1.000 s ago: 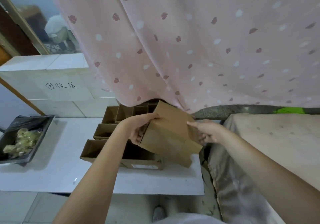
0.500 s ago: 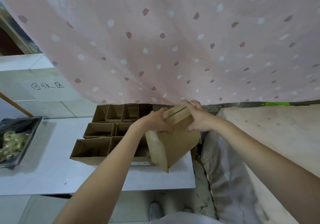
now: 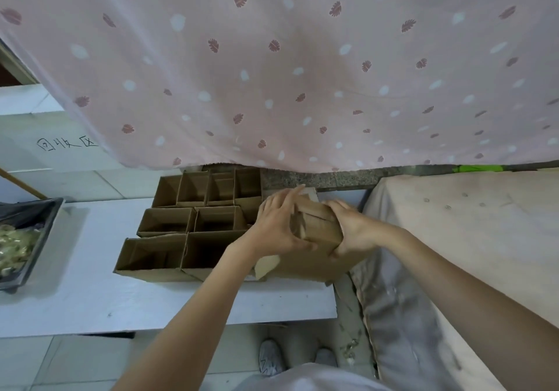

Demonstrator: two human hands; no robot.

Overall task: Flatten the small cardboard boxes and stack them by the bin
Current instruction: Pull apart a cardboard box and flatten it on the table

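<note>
- Both hands hold one small cardboard box (image 3: 314, 251) above the right end of the white desk (image 3: 90, 300), at its right edge.
- The left hand (image 3: 279, 227) grips the box's upper left side, fingers spread over the top and thumb curled round the near face.
- The right hand (image 3: 351, 230) clasps the upper right side, fingers wrapped over the folded top.
- The box sits tilted, its long axis running from upper left to lower right; the closed top end points away from the person, toward the curtain (image 3: 272, 73).
- A loose flap (image 3: 266, 265) hangs at its lower left corner.
- Just left of it, a cluster of open cardboard boxes (image 3: 181, 227) stands upright on the desk, openings upward, in three rows.
- A dark tray (image 3: 36, 233) with pale scraps rests at the desk's left end, well apart from the boxes.
- A bed (image 3: 453, 239) lies to the right.
</note>
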